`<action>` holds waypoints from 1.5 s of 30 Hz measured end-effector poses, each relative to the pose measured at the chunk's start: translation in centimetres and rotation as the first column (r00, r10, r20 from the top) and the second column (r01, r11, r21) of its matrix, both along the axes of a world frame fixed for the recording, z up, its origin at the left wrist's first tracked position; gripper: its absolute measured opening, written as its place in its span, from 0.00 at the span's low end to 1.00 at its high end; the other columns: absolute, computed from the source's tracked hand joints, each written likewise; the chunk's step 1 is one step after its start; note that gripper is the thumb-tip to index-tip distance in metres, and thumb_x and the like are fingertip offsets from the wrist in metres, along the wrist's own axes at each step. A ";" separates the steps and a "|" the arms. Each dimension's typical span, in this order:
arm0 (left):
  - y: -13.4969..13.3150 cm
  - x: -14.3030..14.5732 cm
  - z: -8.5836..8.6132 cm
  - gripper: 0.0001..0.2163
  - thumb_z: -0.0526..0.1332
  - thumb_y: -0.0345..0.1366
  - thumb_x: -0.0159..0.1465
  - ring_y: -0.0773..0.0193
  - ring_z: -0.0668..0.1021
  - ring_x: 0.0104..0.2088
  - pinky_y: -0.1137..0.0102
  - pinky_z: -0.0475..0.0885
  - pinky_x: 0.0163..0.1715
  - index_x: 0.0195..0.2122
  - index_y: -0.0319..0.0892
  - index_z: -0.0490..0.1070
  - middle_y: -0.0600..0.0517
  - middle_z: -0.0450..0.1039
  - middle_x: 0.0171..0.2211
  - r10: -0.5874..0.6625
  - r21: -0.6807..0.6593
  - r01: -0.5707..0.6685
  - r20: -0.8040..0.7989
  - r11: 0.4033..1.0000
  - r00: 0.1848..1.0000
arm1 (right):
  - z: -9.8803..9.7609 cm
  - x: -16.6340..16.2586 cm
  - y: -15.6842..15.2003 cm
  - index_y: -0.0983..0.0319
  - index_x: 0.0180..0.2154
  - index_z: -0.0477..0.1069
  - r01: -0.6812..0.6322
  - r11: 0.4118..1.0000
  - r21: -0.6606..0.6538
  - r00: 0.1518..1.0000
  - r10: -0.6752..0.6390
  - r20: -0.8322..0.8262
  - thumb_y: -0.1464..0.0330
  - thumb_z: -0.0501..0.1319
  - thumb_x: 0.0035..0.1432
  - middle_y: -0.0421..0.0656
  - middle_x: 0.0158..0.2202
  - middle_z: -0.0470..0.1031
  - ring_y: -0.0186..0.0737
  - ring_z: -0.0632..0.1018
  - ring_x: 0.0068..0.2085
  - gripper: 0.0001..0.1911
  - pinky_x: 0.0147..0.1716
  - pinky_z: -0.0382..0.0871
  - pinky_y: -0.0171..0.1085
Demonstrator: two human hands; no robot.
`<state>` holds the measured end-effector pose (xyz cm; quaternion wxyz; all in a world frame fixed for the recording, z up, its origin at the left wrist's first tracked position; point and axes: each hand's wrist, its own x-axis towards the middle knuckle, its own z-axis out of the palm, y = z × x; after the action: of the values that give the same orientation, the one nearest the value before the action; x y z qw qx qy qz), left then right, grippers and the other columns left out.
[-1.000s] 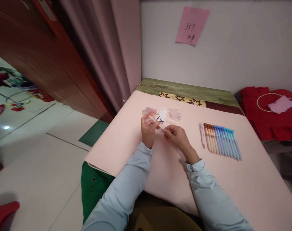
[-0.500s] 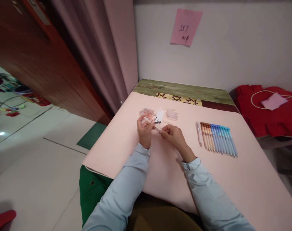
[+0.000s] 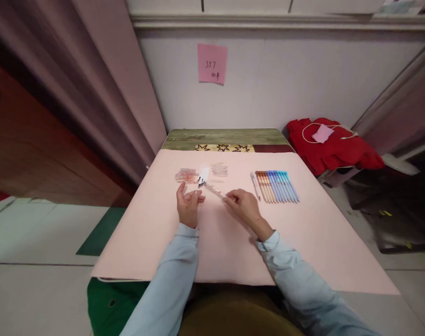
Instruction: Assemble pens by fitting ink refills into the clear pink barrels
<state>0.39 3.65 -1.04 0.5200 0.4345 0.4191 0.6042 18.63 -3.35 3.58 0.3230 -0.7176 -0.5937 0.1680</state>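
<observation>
My left hand [image 3: 188, 205] has let go and now lies slack and empty, so the pen barrel [image 3: 215, 190] is pinched by my right hand [image 3: 243, 206] alone, pointing to ten o'clock at the refills [image 3: 203, 176] on the table [image 3: 233, 247].

Both forearms in pale blue sleeves reach forward, converging. Left hand [image 3: 188, 205] palm turned inward, fingers loosely curled, thumb up. Right hand [image 3: 243, 206] knuckles up, fingertips pinched together, pointing left.
</observation>
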 end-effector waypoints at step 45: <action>-1.5 -1.2 3.0 0.13 0.64 0.40 0.58 0.70 0.74 0.22 0.73 0.70 0.25 0.41 0.38 0.72 0.50 0.76 0.30 0.046 -0.137 -0.050 -0.036 0.989 0.998 | -4.2 5.9 0.5 0.62 0.44 0.76 0.364 0.930 0.058 0.743 -0.327 0.584 0.62 0.53 0.69 0.48 0.36 0.77 0.35 0.70 0.27 0.16 0.27 0.41 0.38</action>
<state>-0.83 2.13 1.94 0.5271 0.3973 0.4789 0.5788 24.58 -2.82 -0.66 0.1285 -0.8407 -0.5154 -0.1055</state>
